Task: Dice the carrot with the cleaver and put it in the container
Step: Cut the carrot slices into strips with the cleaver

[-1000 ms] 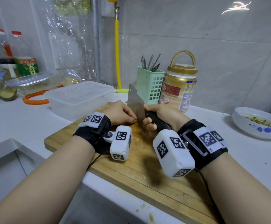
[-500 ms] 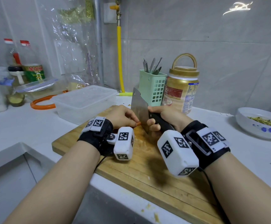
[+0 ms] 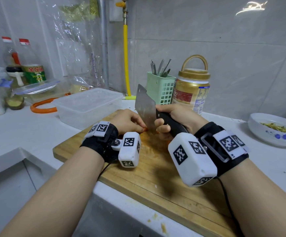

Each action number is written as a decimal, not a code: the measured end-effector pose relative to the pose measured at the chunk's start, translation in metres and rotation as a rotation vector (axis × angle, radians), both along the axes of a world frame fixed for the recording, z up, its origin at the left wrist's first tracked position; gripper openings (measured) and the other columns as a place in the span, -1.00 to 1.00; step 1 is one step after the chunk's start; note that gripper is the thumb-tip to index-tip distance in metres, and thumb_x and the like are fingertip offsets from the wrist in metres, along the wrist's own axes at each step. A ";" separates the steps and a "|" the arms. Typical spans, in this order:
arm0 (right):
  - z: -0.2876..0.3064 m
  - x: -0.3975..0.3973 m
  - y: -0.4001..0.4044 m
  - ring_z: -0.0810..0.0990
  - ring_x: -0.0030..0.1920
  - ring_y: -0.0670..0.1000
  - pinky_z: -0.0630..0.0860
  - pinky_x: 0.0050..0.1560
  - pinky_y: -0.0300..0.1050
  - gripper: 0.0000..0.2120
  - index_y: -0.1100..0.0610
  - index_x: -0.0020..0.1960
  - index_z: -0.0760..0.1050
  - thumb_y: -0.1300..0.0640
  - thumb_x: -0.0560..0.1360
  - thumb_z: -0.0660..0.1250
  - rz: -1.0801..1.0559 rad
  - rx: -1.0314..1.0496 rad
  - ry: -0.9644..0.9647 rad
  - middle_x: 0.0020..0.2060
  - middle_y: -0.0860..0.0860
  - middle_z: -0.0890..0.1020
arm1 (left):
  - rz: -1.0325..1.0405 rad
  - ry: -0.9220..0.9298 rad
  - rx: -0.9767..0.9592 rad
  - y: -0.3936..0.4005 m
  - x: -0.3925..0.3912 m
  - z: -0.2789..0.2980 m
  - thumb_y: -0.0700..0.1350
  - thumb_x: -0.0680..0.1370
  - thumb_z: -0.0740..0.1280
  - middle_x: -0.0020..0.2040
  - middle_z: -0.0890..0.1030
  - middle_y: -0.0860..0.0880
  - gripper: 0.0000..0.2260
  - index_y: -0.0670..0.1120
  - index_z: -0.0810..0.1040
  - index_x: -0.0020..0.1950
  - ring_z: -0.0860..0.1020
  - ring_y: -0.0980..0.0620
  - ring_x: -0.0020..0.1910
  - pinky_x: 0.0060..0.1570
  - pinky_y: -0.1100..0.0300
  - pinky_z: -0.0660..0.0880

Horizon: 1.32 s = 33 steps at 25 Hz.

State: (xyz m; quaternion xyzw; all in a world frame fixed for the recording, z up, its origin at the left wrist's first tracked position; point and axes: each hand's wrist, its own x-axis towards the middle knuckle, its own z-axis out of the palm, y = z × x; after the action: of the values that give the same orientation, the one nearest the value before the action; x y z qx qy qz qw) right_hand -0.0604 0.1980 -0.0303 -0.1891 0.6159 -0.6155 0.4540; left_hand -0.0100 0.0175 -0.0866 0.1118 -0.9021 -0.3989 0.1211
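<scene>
Dicing is underway on the cutting board [image 3: 164, 182]: the left hand [image 3: 128, 120] pins the mostly hidden carrot [image 3: 145, 129], the right hand [image 3: 176, 117] grips the cleaver [image 3: 144, 106], and next likely comes another careful chop clear of fingertips, the container [image 3: 87, 105] waiting beside the board.

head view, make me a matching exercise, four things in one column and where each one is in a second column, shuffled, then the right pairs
Things:
1. cleaver
2. clear plastic container
3. green utensil basket
4. white bowl

Places:
A. on the counter at the far right
B. just past the left far end of the cutting board
C. gripped in the right hand, blade over the board
D. against the wall, beside the gold-lidded jar

Pairs: 1-C, 2-B, 3-D, 4-A
</scene>
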 end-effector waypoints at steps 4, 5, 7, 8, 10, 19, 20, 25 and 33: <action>-0.002 -0.001 0.000 0.30 -0.65 -0.06 0.20 -0.49 -0.30 -0.80 0.14 -0.08 0.28 0.03 0.65 0.10 0.002 0.023 0.009 -0.51 0.01 0.34 | -0.003 0.015 0.008 0.001 0.001 0.000 -0.25 0.41 0.51 -0.31 0.62 0.02 -0.83 0.02 0.67 -0.26 0.56 0.07 -0.22 0.05 0.04 0.55; -0.003 -0.002 0.000 0.30 -0.65 -0.06 0.20 -0.50 -0.30 -0.80 0.13 -0.08 0.27 0.03 0.65 0.10 -0.002 0.031 0.012 -0.51 0.01 0.34 | 0.000 0.013 0.002 0.002 0.000 0.000 -0.25 0.41 0.51 -0.30 0.62 0.01 -0.84 0.01 0.67 -0.25 0.56 0.06 -0.21 0.06 0.03 0.56; -0.004 -0.002 0.000 0.30 -0.65 -0.06 0.21 -0.50 -0.31 -0.79 0.13 -0.09 0.25 0.03 0.64 0.11 -0.009 0.039 0.010 -0.51 0.01 0.35 | 0.007 0.006 -0.015 0.002 0.000 0.000 -0.24 0.41 0.51 -0.28 0.63 0.00 -0.86 0.00 0.67 -0.23 0.57 0.06 -0.20 0.07 0.02 0.55; -0.005 -0.002 0.000 0.30 -0.65 -0.06 0.21 -0.50 -0.31 -0.80 0.13 -0.08 0.25 0.03 0.64 0.11 -0.011 0.037 0.009 -0.51 0.01 0.35 | 0.012 0.005 -0.022 0.001 0.000 0.000 -0.24 0.41 0.51 -0.27 0.64 -0.01 -0.86 0.01 0.67 -0.23 0.57 0.06 -0.20 0.07 0.01 0.56; -0.005 -0.002 -0.001 0.30 -0.65 -0.06 0.22 -0.51 -0.31 -0.80 0.14 -0.07 0.25 0.03 0.64 0.11 -0.012 0.041 0.015 -0.51 0.01 0.35 | 0.017 0.004 -0.028 0.001 -0.001 0.000 -0.23 0.41 0.51 -0.26 0.65 -0.01 -0.86 0.01 0.67 -0.23 0.57 0.05 -0.20 0.08 -0.01 0.56; -0.007 -0.003 -0.003 0.31 -0.65 -0.05 0.25 -0.54 -0.31 -0.80 0.14 -0.04 0.25 0.02 0.64 0.14 -0.017 0.097 0.065 -0.51 0.02 0.37 | 0.029 0.012 -0.047 0.001 -0.002 0.000 -0.20 0.39 0.54 -0.37 0.59 0.06 -0.92 -0.05 0.70 -0.19 0.53 0.10 -0.29 -0.03 0.10 0.55; -0.008 -0.002 -0.003 0.31 -0.65 -0.05 0.24 -0.54 -0.31 -0.80 0.14 -0.05 0.25 0.02 0.64 0.14 -0.022 0.102 0.071 -0.51 0.02 0.37 | 0.026 0.007 -0.050 0.001 -0.003 0.000 -0.20 0.39 0.54 -0.37 0.58 0.05 -0.93 -0.06 0.70 -0.18 0.53 0.10 -0.30 -0.06 0.12 0.54; -0.009 0.002 -0.005 0.30 -0.63 -0.05 0.24 -0.54 -0.31 -0.80 0.12 -0.06 0.25 0.02 0.64 0.15 -0.033 0.110 0.094 -0.48 0.03 0.35 | 0.029 0.010 -0.050 0.001 -0.002 0.000 -0.20 0.40 0.54 -0.43 0.56 0.13 -0.88 0.00 0.67 -0.25 0.51 0.14 -0.33 -0.15 0.20 0.49; -0.015 0.003 -0.006 0.30 -0.64 -0.05 0.22 -0.49 -0.27 -0.77 0.14 -0.09 0.26 0.01 0.64 0.13 -0.031 0.123 0.077 -0.50 0.02 0.36 | 0.024 0.014 -0.051 0.000 -0.003 -0.001 -0.20 0.41 0.53 -0.41 0.57 0.10 -0.88 -0.01 0.66 -0.25 0.49 0.18 -0.39 -0.23 0.26 0.43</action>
State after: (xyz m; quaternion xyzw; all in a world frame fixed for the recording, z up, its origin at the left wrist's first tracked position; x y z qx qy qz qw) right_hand -0.0572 0.1923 -0.0448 -0.1748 0.6725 -0.5757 0.4310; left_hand -0.0128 0.0172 -0.0872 0.1168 -0.9096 -0.3751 0.1350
